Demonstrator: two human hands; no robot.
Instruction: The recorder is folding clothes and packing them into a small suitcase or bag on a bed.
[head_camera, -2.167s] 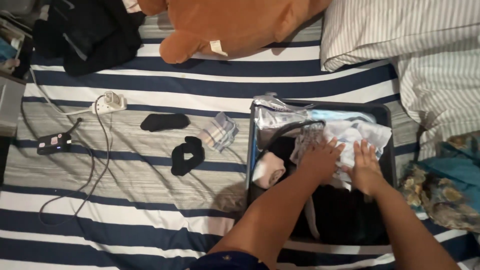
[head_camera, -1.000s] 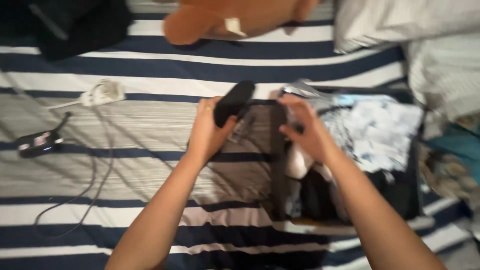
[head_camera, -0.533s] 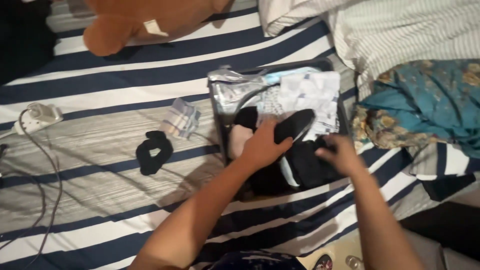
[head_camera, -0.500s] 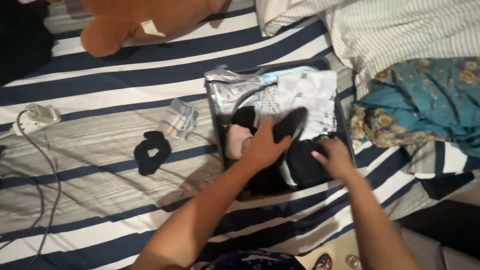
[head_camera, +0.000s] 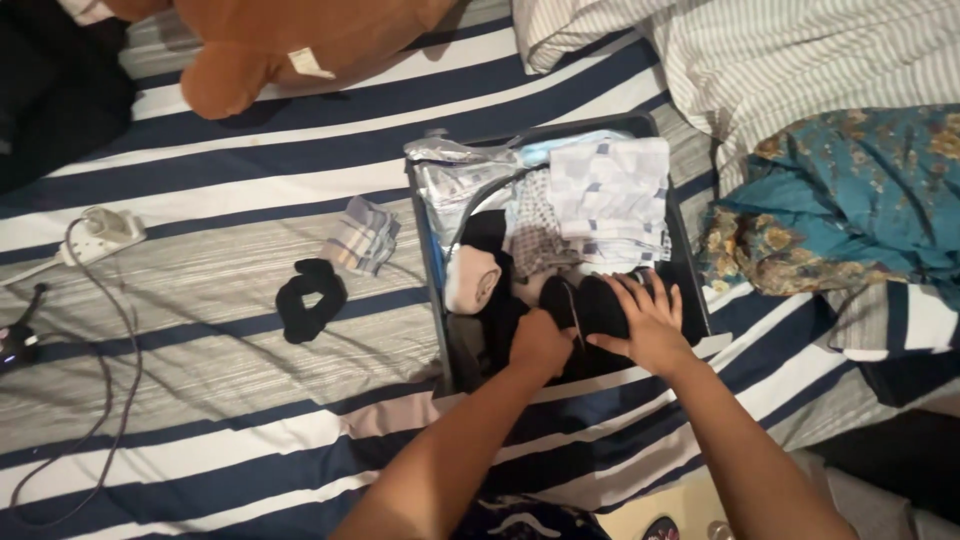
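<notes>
Both hands sit together in the near end of an open suitcase (head_camera: 690, 300) on a striped bed. L hand (head_camera: 540, 342) tucks a black sock (head_camera: 598, 305) down, fingers curled; R hand (head_camera: 650, 325) flat, pressing it. Step: packing it in snugly.

Matt black cloth roll (head_camera: 597, 305) and checked woven cloth (head_camera: 612, 195) in a smooth, hard-walled case (head_camera: 428, 262); crinkled glossy foil bag (head_camera: 452, 180); striped woven bedsheet (head_camera: 250, 160); plush brown toy (head_camera: 300, 40); smooth white plastic plug (head_camera: 105, 230).
</notes>
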